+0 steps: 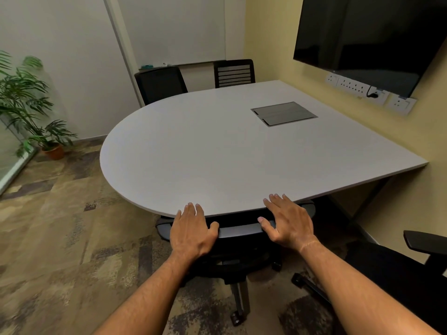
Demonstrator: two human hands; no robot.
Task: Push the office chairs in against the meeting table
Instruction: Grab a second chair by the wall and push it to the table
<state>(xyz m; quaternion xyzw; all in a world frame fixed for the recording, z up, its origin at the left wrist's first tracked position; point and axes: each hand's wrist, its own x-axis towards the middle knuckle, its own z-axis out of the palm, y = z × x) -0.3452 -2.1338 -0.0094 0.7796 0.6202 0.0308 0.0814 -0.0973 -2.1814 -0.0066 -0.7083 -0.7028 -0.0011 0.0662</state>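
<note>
A grey meeting table [217,151] with a rounded left end fills the middle of the view. Directly in front of me a black office chair has its grey back rim [242,230] close against the table's near edge, its seat hidden underneath. My left hand [193,229] and my right hand [287,221] press flat on the top of that chair back, thumbs on the rim, with the fingertips reaching the table edge. Another black chair [399,274] stands at the lower right, apart from the table. Two more chairs [160,88] [234,72] stand at the far side.
A cable hatch [284,114] is set into the tabletop. A dark screen [362,32] and wall sockets [355,88] are on the right wall. A potted plant [29,112] stands at the left by a glass panel. Patterned carpet [60,238] lies to my left.
</note>
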